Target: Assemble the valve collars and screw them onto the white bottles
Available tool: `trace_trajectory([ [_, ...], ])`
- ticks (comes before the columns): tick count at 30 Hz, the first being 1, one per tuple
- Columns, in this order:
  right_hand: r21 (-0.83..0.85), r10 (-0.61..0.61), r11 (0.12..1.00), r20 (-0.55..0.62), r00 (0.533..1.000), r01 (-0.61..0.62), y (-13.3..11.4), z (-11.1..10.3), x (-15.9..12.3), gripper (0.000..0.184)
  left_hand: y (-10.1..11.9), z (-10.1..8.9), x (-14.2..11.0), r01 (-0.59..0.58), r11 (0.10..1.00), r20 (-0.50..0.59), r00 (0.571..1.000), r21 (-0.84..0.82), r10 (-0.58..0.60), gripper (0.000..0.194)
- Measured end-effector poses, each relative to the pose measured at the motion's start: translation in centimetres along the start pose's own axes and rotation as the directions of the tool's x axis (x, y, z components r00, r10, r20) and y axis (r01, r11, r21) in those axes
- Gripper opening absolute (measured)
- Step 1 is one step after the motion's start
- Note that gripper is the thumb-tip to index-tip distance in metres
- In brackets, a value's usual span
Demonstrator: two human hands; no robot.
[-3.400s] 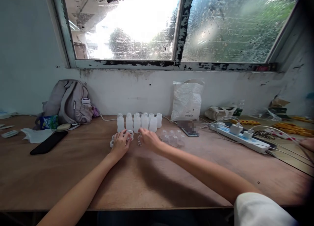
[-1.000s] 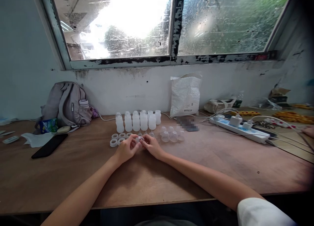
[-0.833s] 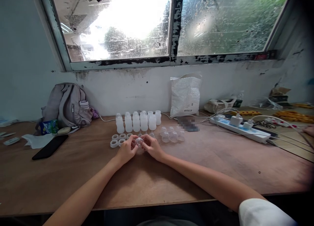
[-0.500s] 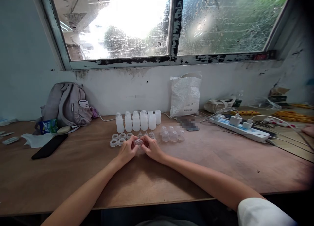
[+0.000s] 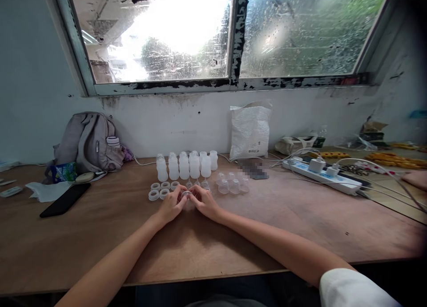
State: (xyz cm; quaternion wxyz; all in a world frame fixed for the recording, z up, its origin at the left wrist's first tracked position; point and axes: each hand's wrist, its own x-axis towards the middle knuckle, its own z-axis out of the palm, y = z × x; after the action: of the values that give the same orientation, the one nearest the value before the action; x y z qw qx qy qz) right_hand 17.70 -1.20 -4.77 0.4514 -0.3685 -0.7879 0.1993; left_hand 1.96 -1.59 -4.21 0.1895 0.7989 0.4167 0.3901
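Note:
Both my left hand [image 5: 174, 203] and my right hand [image 5: 204, 202] pinch a translucent bottle ring [image 5: 187, 193] between fingertips and thumbs, low over the table. Fingers cover much of it, and I cannot tell whether a teat sits in it. Just beyond my fingers are a few clear bottle teats [image 5: 197, 182]. Several loose translucent rings [image 5: 154, 195] lie in rows beside my left hand. Frosted baby bottles [image 5: 173, 167] stand upright in a group behind. To the right of my right hand are several clear domed caps [image 5: 235, 187].
On the left are a grey backpack [image 5: 88, 142], a black phone [image 5: 65, 200] and white tissue [image 5: 49, 190]. A white plastic bag [image 5: 250, 131] leans on the wall. A power strip [image 5: 323, 177] with cables lies right. At the far right edge shows another person's hand [image 5: 415, 179].
The ring has tilted between my fingers and shows more edge-on now. Both hands stay in nearly the same place, and the view has shifted slightly.

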Motion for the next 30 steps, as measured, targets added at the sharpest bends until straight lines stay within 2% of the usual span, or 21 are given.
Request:
trace_trajectory([
  [13,-0.098,-0.015,0.995,0.011,1.000,0.016,0.4,0.3,0.0,0.009,0.6,0.0,-0.1,-0.002,1.000,0.020,1.000,-0.006,0.002,0.012],
  [23,-0.137,0.003,0.991,0.005,1.000,-0.002,0.7,0.5,0.4,0.006,-0.2,0.3,0.0,0.073,0.988,0.020,0.997,0.139,-0.076,0.017],
  [30,-0.105,-0.010,0.994,0.037,0.999,0.014,1.0,0.6,0.3,0.022,-0.4,0.1,0.1,0.055,0.981,0.023,0.998,0.184,-0.061,0.026],
])
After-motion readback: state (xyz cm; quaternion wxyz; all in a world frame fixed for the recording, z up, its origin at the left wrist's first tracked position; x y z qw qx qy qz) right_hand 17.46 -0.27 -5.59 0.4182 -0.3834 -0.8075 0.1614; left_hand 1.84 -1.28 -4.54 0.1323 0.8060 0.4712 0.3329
